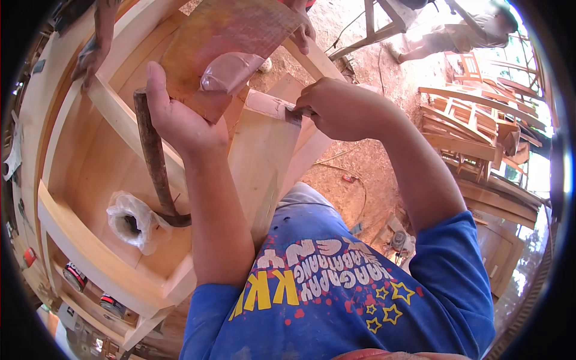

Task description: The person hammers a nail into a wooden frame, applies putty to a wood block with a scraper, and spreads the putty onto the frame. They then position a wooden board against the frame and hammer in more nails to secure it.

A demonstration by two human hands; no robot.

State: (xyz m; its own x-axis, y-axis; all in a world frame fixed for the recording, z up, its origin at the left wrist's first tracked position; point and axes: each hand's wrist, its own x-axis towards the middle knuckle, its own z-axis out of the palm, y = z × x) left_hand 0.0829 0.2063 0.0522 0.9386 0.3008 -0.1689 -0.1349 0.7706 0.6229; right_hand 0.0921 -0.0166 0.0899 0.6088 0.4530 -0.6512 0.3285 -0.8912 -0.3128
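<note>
My left hand (189, 123) is closed on the lower edge of a stained flat board (240, 27), its thumb pointing up along the side. A glossy lump of pinkish putty (231, 71) sits on that board. In my right hand (345, 108) is a putty knife (293, 115), mostly hidden by the fingers. Its blade touches the end of a pale wooden panel (264, 147), where a whitish-pink smear (267, 105) covers the surface. A hammer (155, 150) with a worn wooden handle rests in the wooden frame beside my left forearm.
A clear plastic bag (132, 222) lies inside the wooden frame (96, 264). Across from me, another person's hand (90, 63) rests on the frame; another hand (303, 27) is near the board's top. A person (468, 37) stands farther back. Wooden pieces (462, 123) are piled at right.
</note>
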